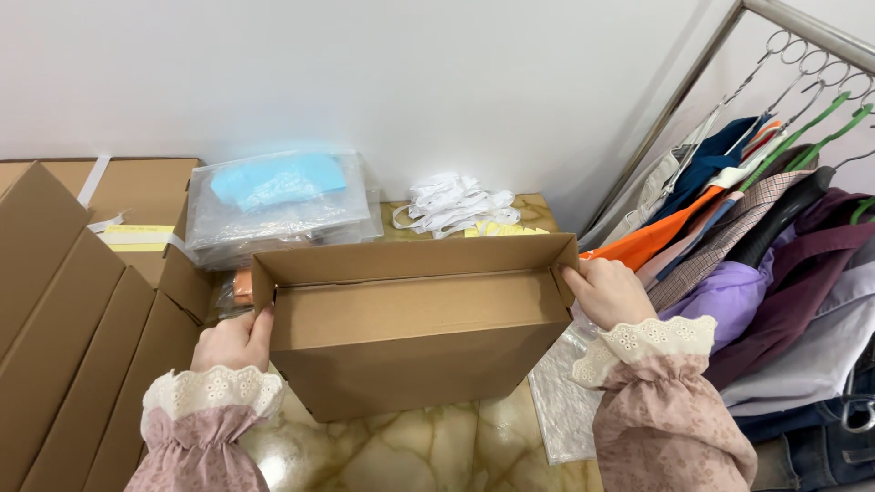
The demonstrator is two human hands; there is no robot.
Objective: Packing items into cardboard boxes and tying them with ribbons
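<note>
Right now my left hand (233,342) grips the left end of the box (410,337), thumb against its front corner and fingers wrapped round the side. My right hand (609,292) holds the right end, fingers curled over the edge where the side flap meets the wall. So both grips are clenched on the box, which sits open between them, tilted a little toward me, with its back flap standing up and its inside bare as far as I can see.

Beneath it lies a marbled tabletop (410,456). A clear plastic bag (561,401) lies flat just by my right wrist. To my left, flat cartons (73,337) lean in a stack. Behind the box lies a pile of clear bags (283,205), the top one holding something blue, and beside them a heap of white straps (456,205). On my right, clothes (756,246) hang from a metal rail (802,23).
</note>
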